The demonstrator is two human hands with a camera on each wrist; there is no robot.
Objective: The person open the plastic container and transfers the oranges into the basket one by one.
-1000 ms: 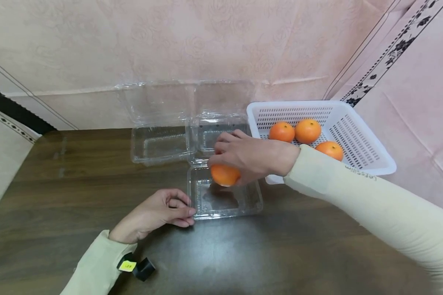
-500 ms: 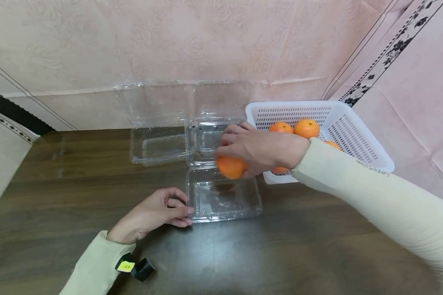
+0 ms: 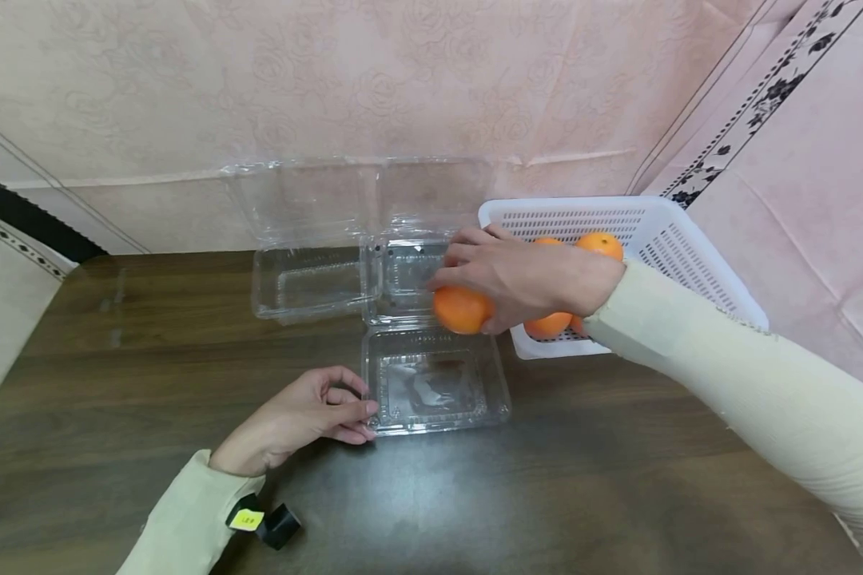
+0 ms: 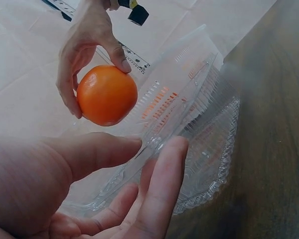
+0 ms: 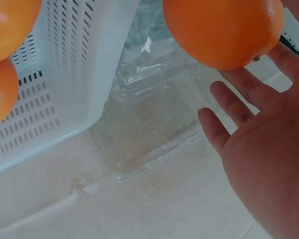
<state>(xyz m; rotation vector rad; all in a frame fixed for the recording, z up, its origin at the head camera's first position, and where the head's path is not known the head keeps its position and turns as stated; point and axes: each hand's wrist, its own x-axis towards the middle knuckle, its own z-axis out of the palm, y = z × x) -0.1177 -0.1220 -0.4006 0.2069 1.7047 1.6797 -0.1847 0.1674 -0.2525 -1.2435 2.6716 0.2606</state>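
In the head view my right hand (image 3: 521, 275) holds an orange (image 3: 463, 310) between thumb and fingers. It is above the back right edge of a clear plastic container (image 3: 439, 427), beside the basket. The left wrist view shows that orange (image 4: 107, 95) off any surface, with the thumb on one side. My left hand (image 3: 309, 411) pinches the container's left front corner; the left wrist view shows the thumb (image 4: 104, 152) and fingers at its thin edge. No fruit lies in this front container. Several oranges (image 3: 600, 243) sit in a white basket (image 3: 568, 206), partly hidden by my right arm.
Behind the front container stand more clear containers (image 3: 316, 307), their lids (image 3: 302, 196) raised against the cloth-covered wall (image 3: 403, 88). The basket is at the right, close to the wall. Everything stands on a dark wooden table (image 3: 151, 359).
My right hand has moved right and back with the orange, from over the front container toward the basket. My left hand stays at the container's corner.
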